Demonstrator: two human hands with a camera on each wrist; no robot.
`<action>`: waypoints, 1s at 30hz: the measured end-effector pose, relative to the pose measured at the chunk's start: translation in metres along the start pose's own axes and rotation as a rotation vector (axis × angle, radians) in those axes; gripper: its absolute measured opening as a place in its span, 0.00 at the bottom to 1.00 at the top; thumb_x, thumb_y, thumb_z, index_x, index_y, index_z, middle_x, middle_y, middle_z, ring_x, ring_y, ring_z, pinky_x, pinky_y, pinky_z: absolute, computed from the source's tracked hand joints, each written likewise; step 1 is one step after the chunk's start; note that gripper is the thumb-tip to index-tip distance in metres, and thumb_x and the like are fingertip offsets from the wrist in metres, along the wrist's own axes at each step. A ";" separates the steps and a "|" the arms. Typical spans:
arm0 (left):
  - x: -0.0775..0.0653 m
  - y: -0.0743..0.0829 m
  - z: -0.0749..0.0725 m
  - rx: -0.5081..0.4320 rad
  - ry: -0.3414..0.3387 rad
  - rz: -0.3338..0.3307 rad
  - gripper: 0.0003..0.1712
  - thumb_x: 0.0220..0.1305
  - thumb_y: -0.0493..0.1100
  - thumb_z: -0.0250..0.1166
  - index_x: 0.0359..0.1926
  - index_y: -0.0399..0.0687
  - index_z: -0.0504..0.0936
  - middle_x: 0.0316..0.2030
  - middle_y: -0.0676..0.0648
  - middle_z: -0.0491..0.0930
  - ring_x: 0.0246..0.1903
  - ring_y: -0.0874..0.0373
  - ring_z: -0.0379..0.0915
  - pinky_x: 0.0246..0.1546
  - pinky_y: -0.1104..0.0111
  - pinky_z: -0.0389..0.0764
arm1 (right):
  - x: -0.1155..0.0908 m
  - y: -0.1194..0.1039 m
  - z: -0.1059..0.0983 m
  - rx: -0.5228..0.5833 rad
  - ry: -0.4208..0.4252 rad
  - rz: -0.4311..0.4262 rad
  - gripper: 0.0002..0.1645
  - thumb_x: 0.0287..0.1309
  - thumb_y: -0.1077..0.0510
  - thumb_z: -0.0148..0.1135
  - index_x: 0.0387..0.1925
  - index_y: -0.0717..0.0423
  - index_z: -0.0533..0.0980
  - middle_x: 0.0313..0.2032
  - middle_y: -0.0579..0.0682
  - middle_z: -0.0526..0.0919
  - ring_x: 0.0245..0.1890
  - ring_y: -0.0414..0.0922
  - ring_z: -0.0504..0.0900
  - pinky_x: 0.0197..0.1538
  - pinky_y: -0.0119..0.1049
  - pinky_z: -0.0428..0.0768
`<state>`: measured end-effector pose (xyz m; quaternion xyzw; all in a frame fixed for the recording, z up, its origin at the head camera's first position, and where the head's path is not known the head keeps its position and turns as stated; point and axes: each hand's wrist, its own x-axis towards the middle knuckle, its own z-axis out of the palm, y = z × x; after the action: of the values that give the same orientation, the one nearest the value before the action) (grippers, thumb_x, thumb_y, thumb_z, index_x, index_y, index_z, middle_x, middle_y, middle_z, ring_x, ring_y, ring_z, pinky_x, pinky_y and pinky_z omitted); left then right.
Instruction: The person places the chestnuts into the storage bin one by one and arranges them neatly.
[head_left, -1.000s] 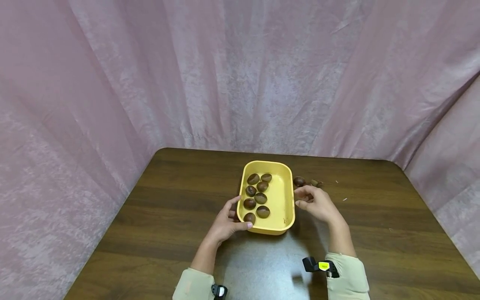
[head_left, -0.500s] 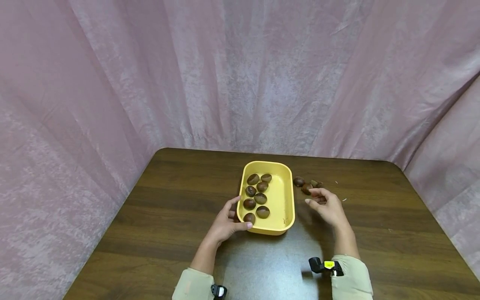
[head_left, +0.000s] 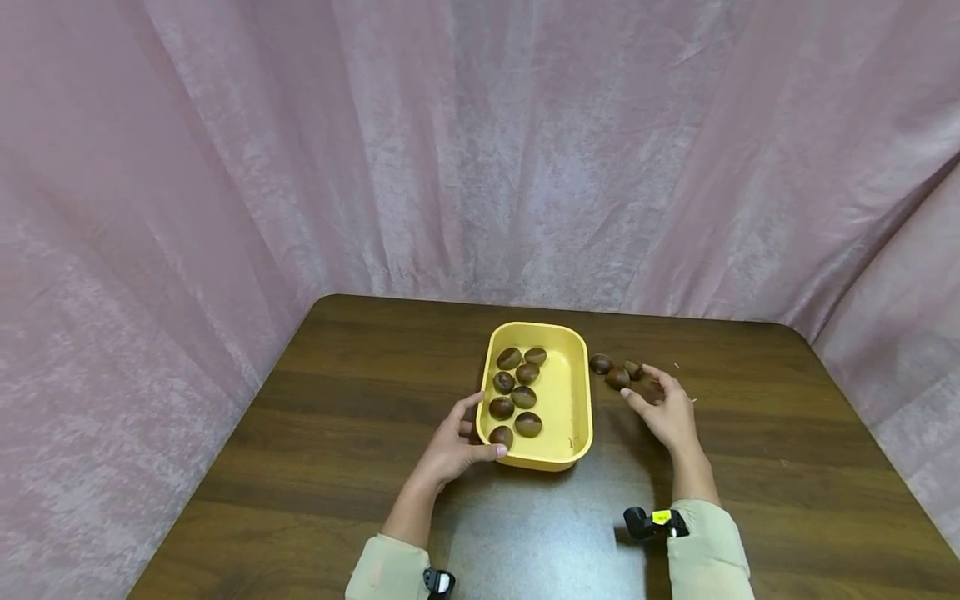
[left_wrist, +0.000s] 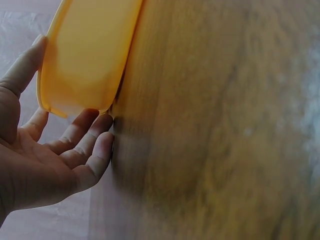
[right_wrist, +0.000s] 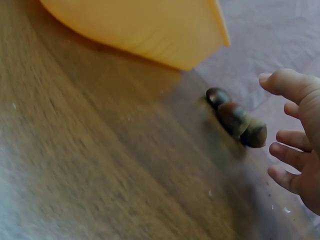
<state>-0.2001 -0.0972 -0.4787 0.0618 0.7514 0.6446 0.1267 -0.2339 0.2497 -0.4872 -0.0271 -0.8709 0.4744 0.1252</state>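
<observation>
A yellow plastic tray [head_left: 566, 392] stands on the table with several brown chestnuts [head_left: 528, 424] gathered along its left side. My left hand [head_left: 450, 450] holds the tray's near left corner, thumb on the near rim and fingers against the left wall. The left wrist view has the thumb [left_wrist: 27, 65] and fingers on two sides of that corner. Just right of the tray lie three more chestnuts [head_left: 618, 378] close together. Beside them my right hand [head_left: 670, 412] has thumb and fingers spread apart. Nothing sits between those fingers in the right wrist view, where the chestnuts [right_wrist: 232, 118] lie off the fingertips.
The dark wooden table [head_left: 352, 400] runs back to a pink curtain [head_left: 480, 167]. Small pale crumbs [head_left: 677, 365] are scattered right of the chestnuts. Dark specks show in the tray's near right corner.
My right hand has moved right, away from the tray's right wall to beside the loose chestnuts, and its fingers have spread. My left hand and the tray have stayed in place.
</observation>
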 end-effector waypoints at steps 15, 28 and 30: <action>0.001 -0.001 0.000 0.005 -0.003 0.002 0.53 0.42 0.40 0.77 0.68 0.54 0.59 0.40 0.34 0.72 0.33 0.50 0.76 0.35 0.61 0.74 | 0.025 0.024 0.010 0.006 0.145 0.091 0.48 0.52 0.45 0.66 0.67 0.61 0.57 0.62 0.67 0.62 0.58 0.61 0.65 0.56 0.56 0.62; 0.003 -0.002 0.002 -0.023 -0.005 0.013 0.54 0.43 0.34 0.76 0.69 0.46 0.56 0.40 0.29 0.72 0.33 0.52 0.75 0.33 0.62 0.74 | 0.044 0.027 0.020 -0.114 0.153 0.206 0.43 0.55 0.40 0.61 0.62 0.67 0.65 0.60 0.67 0.62 0.61 0.61 0.60 0.59 0.53 0.59; 0.002 -0.001 0.002 -0.019 -0.001 0.014 0.54 0.42 0.35 0.76 0.69 0.47 0.56 0.40 0.30 0.72 0.33 0.51 0.75 0.33 0.63 0.74 | 0.044 0.026 0.021 -0.128 0.153 0.218 0.41 0.55 0.40 0.60 0.59 0.68 0.68 0.59 0.68 0.62 0.63 0.62 0.56 0.60 0.53 0.56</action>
<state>-0.2016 -0.0950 -0.4806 0.0659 0.7447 0.6526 0.1231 -0.2837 0.2545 -0.5115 -0.1653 -0.8794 0.4250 0.1369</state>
